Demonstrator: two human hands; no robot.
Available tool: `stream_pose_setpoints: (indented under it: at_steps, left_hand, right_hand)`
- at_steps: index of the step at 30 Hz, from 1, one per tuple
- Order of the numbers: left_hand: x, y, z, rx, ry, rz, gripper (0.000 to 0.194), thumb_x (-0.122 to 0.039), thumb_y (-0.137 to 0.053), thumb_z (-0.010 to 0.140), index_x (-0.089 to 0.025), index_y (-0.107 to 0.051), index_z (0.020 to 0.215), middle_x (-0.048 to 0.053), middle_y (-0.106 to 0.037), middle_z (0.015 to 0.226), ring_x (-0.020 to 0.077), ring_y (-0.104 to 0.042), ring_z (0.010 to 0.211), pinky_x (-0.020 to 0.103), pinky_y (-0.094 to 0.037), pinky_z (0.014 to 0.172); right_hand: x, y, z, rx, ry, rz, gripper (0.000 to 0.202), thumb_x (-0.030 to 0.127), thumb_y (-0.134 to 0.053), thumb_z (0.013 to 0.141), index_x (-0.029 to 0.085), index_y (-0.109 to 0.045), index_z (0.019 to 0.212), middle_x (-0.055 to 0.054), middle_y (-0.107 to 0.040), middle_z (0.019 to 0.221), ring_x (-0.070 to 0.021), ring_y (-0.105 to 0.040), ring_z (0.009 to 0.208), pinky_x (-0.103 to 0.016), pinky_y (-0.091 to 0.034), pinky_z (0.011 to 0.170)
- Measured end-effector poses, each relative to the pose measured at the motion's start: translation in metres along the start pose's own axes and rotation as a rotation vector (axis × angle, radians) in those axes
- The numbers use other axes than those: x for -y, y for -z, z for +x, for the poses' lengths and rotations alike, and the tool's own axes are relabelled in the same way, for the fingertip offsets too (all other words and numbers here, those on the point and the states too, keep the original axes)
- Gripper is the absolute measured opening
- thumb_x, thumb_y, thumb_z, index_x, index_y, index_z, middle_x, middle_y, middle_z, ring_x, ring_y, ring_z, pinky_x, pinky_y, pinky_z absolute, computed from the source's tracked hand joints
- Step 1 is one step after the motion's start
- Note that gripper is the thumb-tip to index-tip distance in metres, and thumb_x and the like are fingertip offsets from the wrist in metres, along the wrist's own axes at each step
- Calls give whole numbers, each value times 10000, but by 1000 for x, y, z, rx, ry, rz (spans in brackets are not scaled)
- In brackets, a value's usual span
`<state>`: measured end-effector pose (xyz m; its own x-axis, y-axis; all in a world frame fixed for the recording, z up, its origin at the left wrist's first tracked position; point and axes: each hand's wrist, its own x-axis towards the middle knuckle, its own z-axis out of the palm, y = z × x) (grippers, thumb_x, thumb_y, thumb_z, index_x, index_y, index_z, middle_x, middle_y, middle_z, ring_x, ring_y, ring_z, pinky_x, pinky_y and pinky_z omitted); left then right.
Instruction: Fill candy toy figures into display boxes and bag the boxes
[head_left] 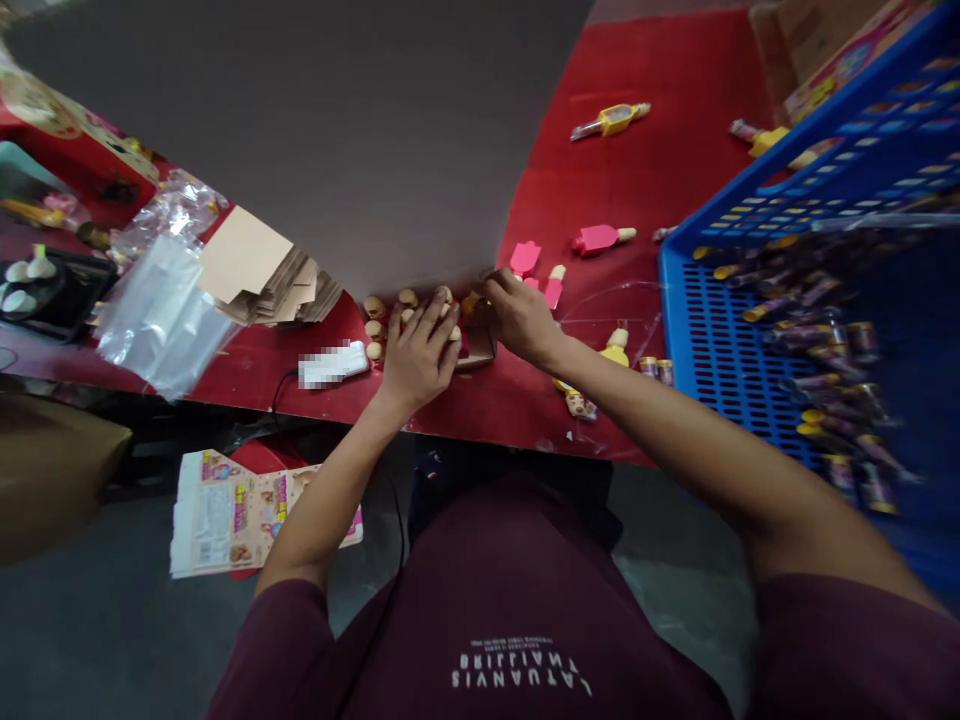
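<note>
My left hand [421, 352] lies with fingers stretched over several beige round-topped pieces [374, 329], which stand in rows under and beside it. Just to its right is a small open cardboard box [480, 358], its inside partly hidden by my hands. At the box's far right corner, my right hand [527, 318] is closed with the fingers bent inward. A yellow piece [472, 303] shows beside those fingertips, but whether they grip it cannot be seen. Pink holders with beige tops [600, 239] lie on the red table [480, 405] to the right.
A large dark panel [322, 140] rises just beyond my hands. Left are stacked cardboard pieces [255, 265], clear plastic bags [161, 310] and a white device [334, 365] with a cable. A blue basket [679, 300] of wrapped tubes stands right, near yellow holders [616, 120].
</note>
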<state>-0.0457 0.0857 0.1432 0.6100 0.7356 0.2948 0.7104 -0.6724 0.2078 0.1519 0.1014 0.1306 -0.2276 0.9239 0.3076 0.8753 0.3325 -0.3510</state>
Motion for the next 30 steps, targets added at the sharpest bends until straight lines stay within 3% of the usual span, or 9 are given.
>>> stream_pose_setpoints:
  at_steps: [4,7,10,12,14,19,25,27,30]
  left_hand:
    - [0,-1,2,-19,54,-6,481,-343,-429,943,-195,-494,1396,126,-410,1513,303,-465,1331,554,-188,1161]
    - [-7,-5,-4,-121,43,-41,486,-349,-453,933,-210,-492,1397,117,-440,1496,311,-393,1389,580,-99,1184]
    - [-27,-16,-15,-243,-49,-106,474,-315,-467,926,-179,-502,1378,131,-511,1438,279,-399,1392,543,-140,1197]
    - [-44,-27,-21,-277,-128,-164,436,-267,-463,926,-159,-524,1344,137,-590,1354,249,-501,1313,522,-193,1194]
    - [-61,-40,-27,-272,-194,-207,407,-225,-452,923,-144,-544,1311,138,-634,1292,242,-550,1261,534,-212,1190]
    - [-84,-63,-32,-81,-286,-294,455,-196,-389,920,-128,-507,1354,156,-573,1367,244,-455,1353,509,-305,1167]
    - [-86,-72,-24,94,-308,-205,550,-129,-403,885,-42,-396,1428,203,-421,1488,302,-331,1426,497,-297,1173]
    - [-85,-72,-24,204,-340,-211,545,-116,-416,871,-66,-422,1413,195,-505,1420,295,-412,1376,505,-336,1147]
    - [-85,-73,-31,259,-271,-277,449,-123,-382,900,-77,-515,1326,175,-676,1148,247,-635,1089,436,-514,971]
  right_hand:
    - [-14,8,-16,-126,0,134,345,277,-459,939,166,-554,1252,-114,-616,1112,-203,-589,873,-329,-474,752]
    - [-23,17,-61,-217,-253,24,369,369,-436,953,156,-569,1224,-125,-624,1063,-240,-567,924,-388,-466,825]
    - [-27,11,-118,56,-553,-266,417,446,-479,918,97,-637,1081,-172,-635,942,-309,-539,945,-424,-442,815]
    - [-26,0,-146,223,-605,-382,460,437,-512,895,67,-620,1144,-198,-628,987,-331,-528,966,-423,-435,801]
    - [-25,-12,-162,244,-595,-414,484,393,-502,898,62,-574,1242,-208,-612,1056,-332,-524,981,-421,-433,803]
    - [-26,-18,-171,117,-579,-311,493,388,-485,890,63,-582,1248,-218,-630,1001,-348,-538,926,-463,-456,768]
    - [-13,35,-187,6,-369,78,388,342,-572,831,201,-617,1190,-138,-670,1075,-332,-574,1016,-514,-465,893]
    - [-5,56,-191,27,-288,298,373,349,-621,821,263,-618,1183,-102,-671,1114,-303,-597,1049,-489,-486,917]
    - [7,76,-189,-91,-453,536,546,424,-714,769,295,-552,1275,-97,-636,1216,-286,-625,1072,-455,-538,880]
